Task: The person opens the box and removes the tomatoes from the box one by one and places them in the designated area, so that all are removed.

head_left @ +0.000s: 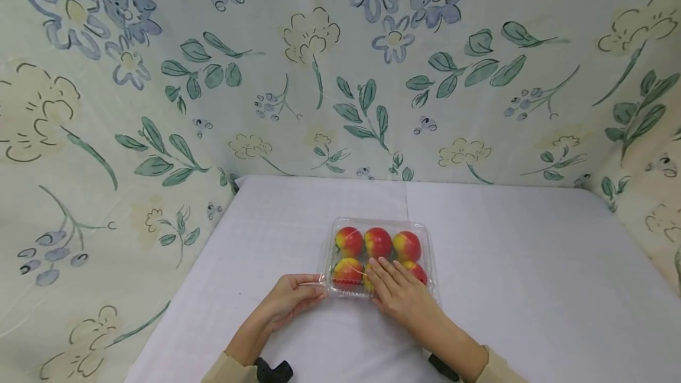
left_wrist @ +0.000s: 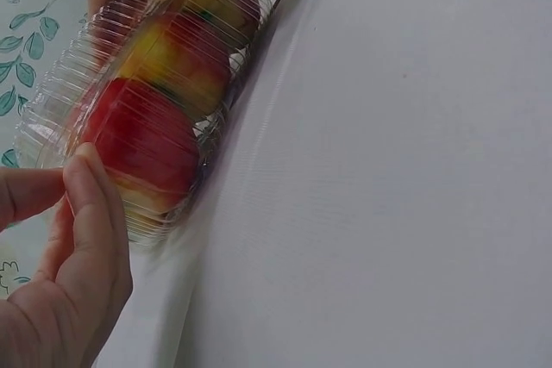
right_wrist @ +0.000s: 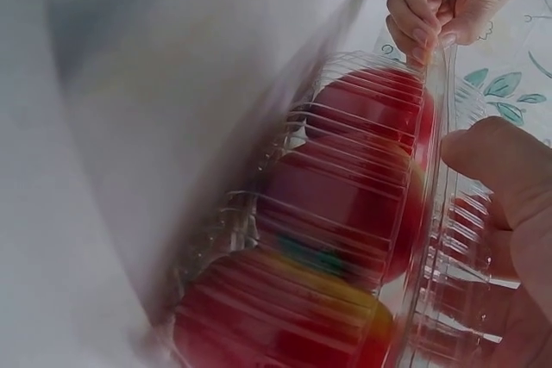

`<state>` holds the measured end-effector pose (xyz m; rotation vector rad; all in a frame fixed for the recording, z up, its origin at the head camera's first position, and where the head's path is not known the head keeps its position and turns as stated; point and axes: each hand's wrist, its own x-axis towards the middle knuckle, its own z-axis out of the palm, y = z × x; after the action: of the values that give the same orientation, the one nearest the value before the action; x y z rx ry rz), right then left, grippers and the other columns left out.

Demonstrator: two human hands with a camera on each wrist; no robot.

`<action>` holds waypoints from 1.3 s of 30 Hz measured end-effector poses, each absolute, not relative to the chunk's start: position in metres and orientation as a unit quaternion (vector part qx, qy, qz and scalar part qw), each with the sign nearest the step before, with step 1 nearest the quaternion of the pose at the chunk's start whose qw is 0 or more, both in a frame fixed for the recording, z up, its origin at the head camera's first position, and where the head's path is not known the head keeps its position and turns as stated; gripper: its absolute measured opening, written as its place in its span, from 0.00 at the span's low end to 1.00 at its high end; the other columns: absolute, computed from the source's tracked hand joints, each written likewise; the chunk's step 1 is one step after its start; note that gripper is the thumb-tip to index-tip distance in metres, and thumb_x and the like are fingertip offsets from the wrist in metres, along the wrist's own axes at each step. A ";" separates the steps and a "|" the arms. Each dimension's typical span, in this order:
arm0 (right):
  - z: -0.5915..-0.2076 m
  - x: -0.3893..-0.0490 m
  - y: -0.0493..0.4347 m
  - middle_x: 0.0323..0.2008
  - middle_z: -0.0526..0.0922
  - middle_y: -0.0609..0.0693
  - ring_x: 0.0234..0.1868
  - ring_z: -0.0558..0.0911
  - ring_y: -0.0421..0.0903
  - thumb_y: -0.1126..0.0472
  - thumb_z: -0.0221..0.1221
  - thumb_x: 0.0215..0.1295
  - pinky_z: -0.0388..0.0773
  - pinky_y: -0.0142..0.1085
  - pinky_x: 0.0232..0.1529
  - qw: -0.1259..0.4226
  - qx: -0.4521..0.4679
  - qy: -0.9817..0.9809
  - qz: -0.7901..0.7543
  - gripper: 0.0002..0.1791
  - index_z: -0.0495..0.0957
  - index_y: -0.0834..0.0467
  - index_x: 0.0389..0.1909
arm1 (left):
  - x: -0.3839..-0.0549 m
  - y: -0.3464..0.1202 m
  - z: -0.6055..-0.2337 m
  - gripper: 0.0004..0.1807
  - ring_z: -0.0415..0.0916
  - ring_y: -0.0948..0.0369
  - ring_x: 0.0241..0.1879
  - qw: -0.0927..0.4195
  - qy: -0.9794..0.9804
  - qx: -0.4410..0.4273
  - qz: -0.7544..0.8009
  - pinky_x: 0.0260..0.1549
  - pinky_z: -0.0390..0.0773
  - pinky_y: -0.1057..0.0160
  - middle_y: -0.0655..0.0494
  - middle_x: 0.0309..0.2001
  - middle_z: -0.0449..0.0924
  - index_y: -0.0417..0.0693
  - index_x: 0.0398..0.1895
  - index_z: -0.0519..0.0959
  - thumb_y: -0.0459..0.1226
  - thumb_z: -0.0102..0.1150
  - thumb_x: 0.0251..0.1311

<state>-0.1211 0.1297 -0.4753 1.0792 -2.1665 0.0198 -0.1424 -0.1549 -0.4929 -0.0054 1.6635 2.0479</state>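
A clear plastic clamshell box lies on the white-covered table, its ridged lid down over several round red and yellow fruits. At its front left corner my left hand pinches the rim between thumb and fingers; the left wrist view shows these fingertips close up. My right hand rests on the lid at the front right, fingers straight and side by side, hiding part of the front row of fruits. In the right wrist view its thumb lies against the front rim.
A white cloth covers the table. Floral curtains hang behind it and along both sides. Black straps sit at the wrists, by the beige sleeves.
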 end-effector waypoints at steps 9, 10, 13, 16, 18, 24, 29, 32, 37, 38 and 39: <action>-0.474 -0.124 0.131 0.53 0.83 0.61 0.54 0.82 0.56 0.51 0.22 0.83 0.81 0.49 0.52 0.362 0.421 -0.832 0.012 0.38 0.81 0.67 0.51 | -0.143 -0.156 -0.491 0.24 0.83 0.60 0.43 0.253 0.609 0.000 0.752 0.48 0.81 0.63 0.41 0.47 0.82 0.17 0.62 0.65 0.25 0.55 0.67; -0.475 -0.125 0.131 0.53 0.83 0.61 0.54 0.82 0.56 0.51 0.22 0.83 0.81 0.49 0.51 0.364 0.422 -0.830 0.013 0.38 0.81 0.66 0.51 | -0.143 -0.156 -0.491 0.24 0.83 0.60 0.43 0.254 0.608 0.000 0.752 0.49 0.81 0.63 0.41 0.47 0.82 0.17 0.62 0.65 0.25 0.55 0.67; -0.475 -0.126 0.132 0.52 0.83 0.60 0.53 0.83 0.55 0.51 0.23 0.83 0.81 0.48 0.51 0.370 0.424 -0.827 0.016 0.38 0.82 0.66 0.51 | -0.143 -0.156 -0.490 0.24 0.83 0.59 0.44 0.255 0.607 0.000 0.753 0.49 0.81 0.63 0.41 0.47 0.82 0.17 0.62 0.65 0.25 0.55 0.67; -0.474 -0.126 0.133 0.53 0.83 0.60 0.54 0.83 0.55 0.50 0.25 0.83 0.81 0.48 0.51 0.365 0.426 -0.827 0.021 0.36 0.81 0.66 0.51 | -0.143 -0.157 -0.490 0.24 0.83 0.58 0.45 0.256 0.608 0.001 0.752 0.50 0.81 0.62 0.40 0.47 0.82 0.16 0.62 0.65 0.25 0.55 0.67; -0.473 -0.126 0.133 0.53 0.83 0.60 0.54 0.83 0.55 0.49 0.27 0.83 0.81 0.48 0.52 0.358 0.427 -0.830 0.026 0.36 0.81 0.66 0.52 | -0.142 -0.157 -0.490 0.24 0.83 0.58 0.45 0.256 0.609 0.004 0.751 0.51 0.80 0.61 0.40 0.48 0.82 0.16 0.62 0.64 0.25 0.55 0.67; -0.471 -0.125 0.134 0.55 0.82 0.60 0.56 0.82 0.55 0.47 0.29 0.83 0.80 0.50 0.53 0.328 0.427 -0.841 0.045 0.35 0.81 0.66 0.55 | -0.142 -0.159 -0.490 0.25 0.83 0.58 0.45 0.260 0.610 0.008 0.749 0.51 0.80 0.61 0.40 0.49 0.82 0.17 0.62 0.65 0.27 0.57 0.67; -0.466 -0.123 0.136 0.56 0.81 0.60 0.57 0.81 0.55 0.50 0.69 0.62 0.79 0.50 0.55 0.292 0.426 -0.854 0.058 0.28 0.80 0.66 0.56 | -0.142 -0.160 -0.492 0.25 0.83 0.57 0.45 0.263 0.610 0.006 0.747 0.51 0.80 0.61 0.40 0.48 0.82 0.17 0.61 0.66 0.27 0.58 0.67; -0.464 -0.123 0.137 0.56 0.81 0.60 0.57 0.81 0.55 0.50 0.72 0.56 0.79 0.50 0.55 0.282 0.425 -0.857 0.069 0.31 0.80 0.65 0.56 | -0.142 -0.159 -0.492 0.24 0.83 0.58 0.45 0.264 0.609 0.006 0.748 0.51 0.80 0.61 0.40 0.48 0.82 0.18 0.61 0.67 0.27 0.58 0.67; -0.461 -0.125 0.138 0.56 0.82 0.59 0.57 0.81 0.55 0.45 0.58 0.72 0.79 0.50 0.55 0.284 0.426 -0.854 0.091 0.26 0.81 0.65 0.54 | -0.143 -0.159 -0.492 0.23 0.83 0.58 0.45 0.265 0.606 0.007 0.750 0.50 0.81 0.62 0.41 0.47 0.83 0.18 0.60 0.69 0.28 0.59 0.66; -0.460 -0.126 0.138 0.56 0.82 0.59 0.57 0.81 0.55 0.46 0.60 0.70 0.79 0.50 0.55 0.286 0.426 -0.853 0.093 0.26 0.82 0.65 0.53 | -0.143 -0.159 -0.492 0.23 0.83 0.58 0.45 0.264 0.605 0.007 0.751 0.50 0.81 0.62 0.42 0.47 0.83 0.18 0.60 0.69 0.27 0.59 0.66; -0.459 -0.126 0.138 0.55 0.82 0.59 0.57 0.81 0.55 0.48 0.66 0.65 0.79 0.50 0.55 0.286 0.426 -0.853 0.096 0.26 0.82 0.65 0.53 | -0.143 -0.159 -0.492 0.23 0.83 0.58 0.45 0.264 0.604 0.006 0.752 0.50 0.81 0.62 0.42 0.46 0.83 0.18 0.60 0.69 0.27 0.59 0.66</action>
<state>-0.1259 0.1376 -0.4595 1.1387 -2.2806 0.2554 -0.1432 -0.1585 -0.4919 0.0175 1.6332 2.0314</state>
